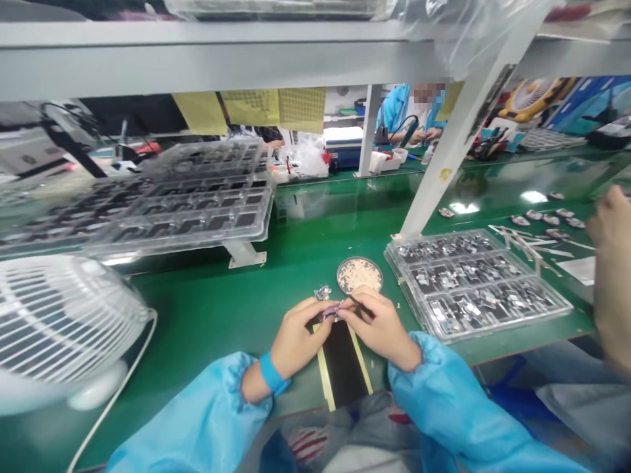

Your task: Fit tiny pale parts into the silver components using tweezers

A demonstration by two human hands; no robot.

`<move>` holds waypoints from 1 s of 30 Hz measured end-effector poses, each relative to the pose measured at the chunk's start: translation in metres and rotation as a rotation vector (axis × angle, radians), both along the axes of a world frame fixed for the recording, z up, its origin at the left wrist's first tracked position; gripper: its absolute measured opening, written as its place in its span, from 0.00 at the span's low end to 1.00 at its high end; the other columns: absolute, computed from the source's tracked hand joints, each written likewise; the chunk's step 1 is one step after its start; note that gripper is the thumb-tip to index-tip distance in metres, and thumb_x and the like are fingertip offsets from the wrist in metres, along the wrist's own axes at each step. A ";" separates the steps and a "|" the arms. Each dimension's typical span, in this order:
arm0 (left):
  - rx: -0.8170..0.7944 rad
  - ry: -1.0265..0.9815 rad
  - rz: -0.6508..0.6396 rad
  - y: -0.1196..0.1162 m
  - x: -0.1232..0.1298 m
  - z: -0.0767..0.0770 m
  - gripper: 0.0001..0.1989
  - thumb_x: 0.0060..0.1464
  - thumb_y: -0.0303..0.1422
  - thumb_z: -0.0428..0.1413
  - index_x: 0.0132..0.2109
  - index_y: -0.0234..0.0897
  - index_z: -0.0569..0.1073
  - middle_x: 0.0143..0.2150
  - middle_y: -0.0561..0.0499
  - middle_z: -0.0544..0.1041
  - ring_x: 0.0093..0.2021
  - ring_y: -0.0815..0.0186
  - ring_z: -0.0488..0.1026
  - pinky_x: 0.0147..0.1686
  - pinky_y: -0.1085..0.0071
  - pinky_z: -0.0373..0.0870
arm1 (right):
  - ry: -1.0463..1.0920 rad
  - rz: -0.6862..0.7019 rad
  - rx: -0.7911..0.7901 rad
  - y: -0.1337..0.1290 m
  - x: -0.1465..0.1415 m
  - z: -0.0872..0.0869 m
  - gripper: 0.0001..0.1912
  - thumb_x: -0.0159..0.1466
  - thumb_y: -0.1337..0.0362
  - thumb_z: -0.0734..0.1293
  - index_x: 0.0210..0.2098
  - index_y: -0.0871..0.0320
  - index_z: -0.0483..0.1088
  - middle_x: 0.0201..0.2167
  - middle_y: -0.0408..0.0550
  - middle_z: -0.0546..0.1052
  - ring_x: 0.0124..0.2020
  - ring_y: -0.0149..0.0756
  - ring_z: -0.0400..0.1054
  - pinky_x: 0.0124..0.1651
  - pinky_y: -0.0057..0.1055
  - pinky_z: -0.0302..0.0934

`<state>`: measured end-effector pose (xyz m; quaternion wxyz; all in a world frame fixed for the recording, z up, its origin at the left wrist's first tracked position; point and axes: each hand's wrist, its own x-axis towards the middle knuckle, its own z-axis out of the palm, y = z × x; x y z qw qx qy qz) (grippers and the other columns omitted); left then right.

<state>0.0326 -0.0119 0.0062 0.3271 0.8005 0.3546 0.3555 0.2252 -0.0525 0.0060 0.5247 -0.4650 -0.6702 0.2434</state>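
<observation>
My left hand (302, 334), with a blue band at the wrist, pinches a small purple part (330, 311). Close beside it, my right hand (380, 326) grips a thin dark tool (361, 305), perhaps tweezers, tilted toward that part. The tool's tip and the part's details are too small to make out. Both hands are above the far end of a black mat (344, 368) edged with yellow tape. Just beyond the fingers lie a small heap of metallic pieces (323, 292) and a round dish (338, 270) holding many tiny beige bits.
A stack of clear compartment trays (409, 299) with small parts stands at right, near another person's hand (611, 243). A white fan (69, 328) is at left, below shelved trays (197, 236). A slanted white post (444, 151) rises from the green bench (296, 256).
</observation>
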 end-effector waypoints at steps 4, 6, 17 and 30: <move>-0.006 0.018 0.011 -0.001 -0.002 -0.002 0.13 0.60 0.26 0.57 0.50 0.41 0.78 0.39 0.51 0.79 0.39 0.65 0.73 0.39 0.71 0.69 | -0.041 0.056 0.056 0.002 -0.001 -0.009 0.03 0.66 0.65 0.70 0.40 0.56 0.76 0.34 0.47 0.74 0.35 0.35 0.69 0.37 0.31 0.64; -0.013 0.032 0.012 -0.001 -0.002 -0.003 0.14 0.59 0.25 0.57 0.50 0.41 0.78 0.39 0.51 0.79 0.39 0.64 0.74 0.39 0.71 0.69 | -0.066 0.056 0.071 0.002 -0.001 -0.012 0.04 0.66 0.66 0.70 0.42 0.56 0.76 0.34 0.47 0.73 0.35 0.35 0.69 0.37 0.31 0.64; 0.045 0.105 0.029 0.000 -0.001 -0.003 0.14 0.59 0.25 0.56 0.50 0.41 0.78 0.36 0.51 0.77 0.38 0.63 0.73 0.41 0.68 0.69 | -0.172 0.094 0.042 0.001 -0.001 -0.013 0.05 0.68 0.67 0.66 0.43 0.55 0.74 0.35 0.47 0.72 0.36 0.36 0.69 0.39 0.33 0.64; -0.228 -0.004 0.088 0.004 -0.001 -0.005 0.13 0.56 0.28 0.57 0.46 0.40 0.82 0.35 0.50 0.80 0.28 0.66 0.69 0.28 0.72 0.63 | -0.219 -0.325 -0.081 0.013 0.027 -0.010 0.10 0.72 0.61 0.62 0.43 0.57 0.73 0.38 0.52 0.75 0.40 0.42 0.70 0.45 0.38 0.65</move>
